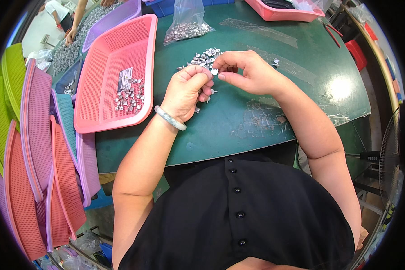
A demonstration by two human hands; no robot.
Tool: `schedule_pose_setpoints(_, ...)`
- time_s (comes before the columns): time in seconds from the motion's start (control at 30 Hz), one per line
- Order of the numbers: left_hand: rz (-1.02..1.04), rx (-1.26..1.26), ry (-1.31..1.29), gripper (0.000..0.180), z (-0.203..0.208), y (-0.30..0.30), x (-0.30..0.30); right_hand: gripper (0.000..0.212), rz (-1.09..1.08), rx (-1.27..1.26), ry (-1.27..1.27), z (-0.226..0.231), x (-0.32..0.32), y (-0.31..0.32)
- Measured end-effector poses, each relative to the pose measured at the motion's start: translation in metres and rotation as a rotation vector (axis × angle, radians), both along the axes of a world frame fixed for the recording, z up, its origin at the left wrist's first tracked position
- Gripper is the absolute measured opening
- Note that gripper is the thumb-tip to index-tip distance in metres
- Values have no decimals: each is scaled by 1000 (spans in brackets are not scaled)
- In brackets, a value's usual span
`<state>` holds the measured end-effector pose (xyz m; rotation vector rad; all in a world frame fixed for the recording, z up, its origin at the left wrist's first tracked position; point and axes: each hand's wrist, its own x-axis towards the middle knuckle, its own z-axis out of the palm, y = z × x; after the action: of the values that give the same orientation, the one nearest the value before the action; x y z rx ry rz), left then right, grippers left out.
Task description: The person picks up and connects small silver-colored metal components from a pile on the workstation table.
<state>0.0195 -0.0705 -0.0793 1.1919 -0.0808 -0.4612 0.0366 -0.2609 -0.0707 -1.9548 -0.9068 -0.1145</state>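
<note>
Over the green table my two hands meet, with a small round silver metal piece (214, 71) showing between their fingertips. My right hand (252, 72) is closed in a pinch, thumb and forefinger at the piece's edge. My left hand (186, 92), with a bangle on its wrist, has its fingers curled in and its thumb tip beside the same piece; what lies inside the curl is hidden. A pile of similar shiny metal pieces (205, 57) lies just beyond my fingers, and a few peek out below them. Left of my left hand, a pink basket (114, 49) holds more silver pieces (129, 100).
A clear bag of metal pieces (187, 30) stands behind the pile. One loose piece (276, 62) lies right of my right hand. Stacked coloured baskets (36, 130) crowd the left side. Another pink tray (285, 14) sits at the far edge. Another person's hand (70, 37) reaches in at the far left.
</note>
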Motion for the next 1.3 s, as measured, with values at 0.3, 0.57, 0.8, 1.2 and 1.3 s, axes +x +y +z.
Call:
schedule_pose_setpoints(0.3, -3, 7, -11, 4, -2, 1, 0, 15, -3, 3, -15, 1, -1, 1)
schedule_pose_setpoints(0.57, 8, 15, -18, 2, 0, 0, 0, 13, -19, 10, -38, 1, -1, 1)
schedule_pose_setpoints(0.8, 22, 29, -51, 1, 0, 0, -1, 12, -21, 25, -36, -1, 1, 1)
schedule_pose_setpoints(1.2, 34, 45, -75, 1, -2, -1, -1, 12, -25, -4, -60, 0, 0, 0)
schedule_pose_setpoints(1.3, 43, -81, -12, 3, -3, 2, 3, 13, -18, -3, -71, 1, 0, 1)
